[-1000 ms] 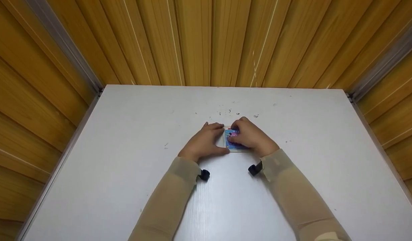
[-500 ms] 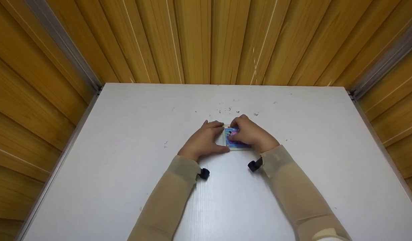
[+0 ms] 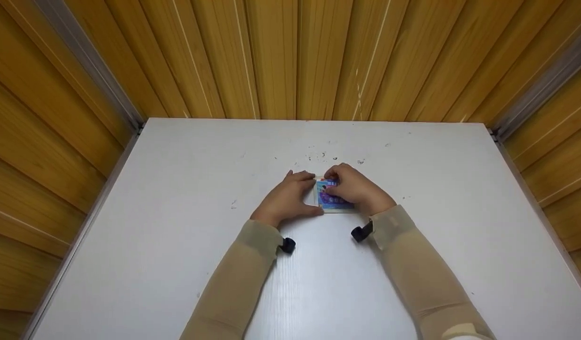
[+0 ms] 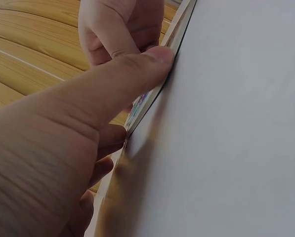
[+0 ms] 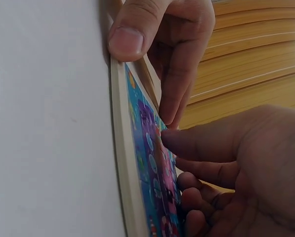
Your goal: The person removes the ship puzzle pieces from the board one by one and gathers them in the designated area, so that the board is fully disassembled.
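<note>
A small square jigsaw puzzle (image 3: 335, 206) with a pale frame and a blue, purple and pink picture lies on the white table. My left hand (image 3: 286, 199) grips its left side, thumb on the near edge and fingers at the far corner. In the right wrist view the left thumb presses the frame (image 5: 121, 133). My right hand (image 3: 358, 189) is over the picture with curled fingers; its thumb and index finger pinch at the surface around a puzzle piece, mostly hidden. Thin cut lines show across the picture in the right wrist view.
The white table (image 3: 177, 264) has small dark scuff marks beyond the hands. Yellow wood-look panels (image 3: 276, 56) stand behind it and on both sides. A small black camera (image 3: 288, 245) sits at the left wrist and another camera (image 3: 360, 233) at the right.
My right thumb has shifted slightly up and right over the picture, uncovering more of the purple part with pale circles. The left hand and the frame stay in place.
</note>
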`<action>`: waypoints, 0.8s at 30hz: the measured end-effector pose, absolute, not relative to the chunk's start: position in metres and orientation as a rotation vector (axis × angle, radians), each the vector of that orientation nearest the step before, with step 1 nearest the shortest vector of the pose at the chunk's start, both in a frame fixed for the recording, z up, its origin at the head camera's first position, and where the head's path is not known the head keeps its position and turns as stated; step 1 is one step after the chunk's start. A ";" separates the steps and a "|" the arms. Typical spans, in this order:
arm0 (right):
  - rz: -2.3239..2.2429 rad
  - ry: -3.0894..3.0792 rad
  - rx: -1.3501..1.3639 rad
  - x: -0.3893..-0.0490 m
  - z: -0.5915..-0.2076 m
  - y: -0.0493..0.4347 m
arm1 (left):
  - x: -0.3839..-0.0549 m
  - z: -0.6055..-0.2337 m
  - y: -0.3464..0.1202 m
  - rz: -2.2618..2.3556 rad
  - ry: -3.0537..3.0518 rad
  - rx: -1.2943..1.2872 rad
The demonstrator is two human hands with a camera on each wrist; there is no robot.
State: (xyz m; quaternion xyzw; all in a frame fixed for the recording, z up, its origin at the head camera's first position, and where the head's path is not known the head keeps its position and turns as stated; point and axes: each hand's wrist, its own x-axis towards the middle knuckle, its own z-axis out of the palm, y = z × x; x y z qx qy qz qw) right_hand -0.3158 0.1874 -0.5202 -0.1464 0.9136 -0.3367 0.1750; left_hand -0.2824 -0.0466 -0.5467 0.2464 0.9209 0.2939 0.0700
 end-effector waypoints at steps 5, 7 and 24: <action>-0.973 2.612 -0.409 -0.315 -0.523 0.188 | -0.281 -0.546 -0.047 0.885 2.769 0.737; -0.988 2.624 -0.407 -0.314 -0.524 0.187 | -0.281 -0.546 -0.047 0.884 2.766 0.731; -1.193 2.620 -0.309 -0.308 -0.533 0.189 | -0.283 -0.546 -0.047 0.850 2.767 0.720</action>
